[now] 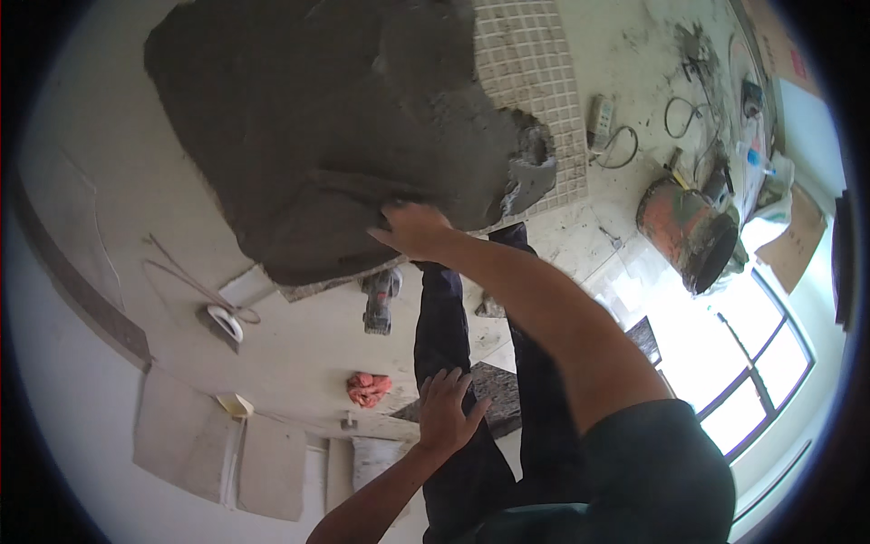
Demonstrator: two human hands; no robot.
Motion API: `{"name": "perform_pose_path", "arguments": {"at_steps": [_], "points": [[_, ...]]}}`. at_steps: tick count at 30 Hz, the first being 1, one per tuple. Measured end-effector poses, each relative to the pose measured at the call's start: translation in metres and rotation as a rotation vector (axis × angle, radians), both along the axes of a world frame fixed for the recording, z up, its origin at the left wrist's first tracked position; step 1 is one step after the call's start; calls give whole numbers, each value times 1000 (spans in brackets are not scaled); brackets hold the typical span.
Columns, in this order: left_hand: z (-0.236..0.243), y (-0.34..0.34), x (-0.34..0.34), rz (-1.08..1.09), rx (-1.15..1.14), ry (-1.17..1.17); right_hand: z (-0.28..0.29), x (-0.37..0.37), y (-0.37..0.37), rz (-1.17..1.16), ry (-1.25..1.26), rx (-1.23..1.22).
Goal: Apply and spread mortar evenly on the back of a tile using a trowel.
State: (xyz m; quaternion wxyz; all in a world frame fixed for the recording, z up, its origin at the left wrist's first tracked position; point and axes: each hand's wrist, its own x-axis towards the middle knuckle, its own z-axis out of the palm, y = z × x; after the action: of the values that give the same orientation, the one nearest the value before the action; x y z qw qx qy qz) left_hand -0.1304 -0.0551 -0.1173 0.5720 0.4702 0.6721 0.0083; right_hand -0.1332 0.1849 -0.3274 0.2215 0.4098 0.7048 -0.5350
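Observation:
A wide, dark grey layer of wet mortar [317, 118] spreads in front of me, smooth in most places and lumpy along its right edge. My right hand [415, 230] is low over its near edge, fingers curled round what looks like a flat trowel [349, 186]. The tool is coated grey and blends into the mortar, so its outline is hard to make out. A raised fold of mortar runs beside it. Against my left leg [444, 317] rests my left hand [449, 412], fingers spread and holding nothing.
Under the mortar, a pale gridded sheet [526, 54] shows at right. A black-and-grey power tool [379, 301] and a red cloth [369, 390] lie near my left leg. At right are an orange bucket [675, 218] on its side and a grey box with a cable [600, 122].

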Motion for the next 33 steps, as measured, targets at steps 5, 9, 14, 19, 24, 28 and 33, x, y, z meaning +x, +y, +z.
{"name": "perform_pose_path", "arguments": {"at_steps": [5, 9, 14, 19, 24, 28, 33], "points": [[-9, 1, -16, -197, -24, 70, -17, 10, 62, -300, -60, 186], [0, 16, -34, -354, -57, 139, -21, 28, 83, -792, -135, 268], [-14, 20, -39, -302, -146, 148, -33, 53, 111, -1155, -124, 299], [-19, 25, -41, -358, -115, 177, -48, 98, 97, -1353, -78, 221], [-20, 21, -46, -343, -59, 182, -34, 137, 73, -1645, 28, -100], [-24, 15, -48, -324, -29, 173, -20, 164, 56, -1765, 142, -132], [-22, 11, -55, -335, -74, 175, -4, 165, 10, -1879, 176, -384]]}}
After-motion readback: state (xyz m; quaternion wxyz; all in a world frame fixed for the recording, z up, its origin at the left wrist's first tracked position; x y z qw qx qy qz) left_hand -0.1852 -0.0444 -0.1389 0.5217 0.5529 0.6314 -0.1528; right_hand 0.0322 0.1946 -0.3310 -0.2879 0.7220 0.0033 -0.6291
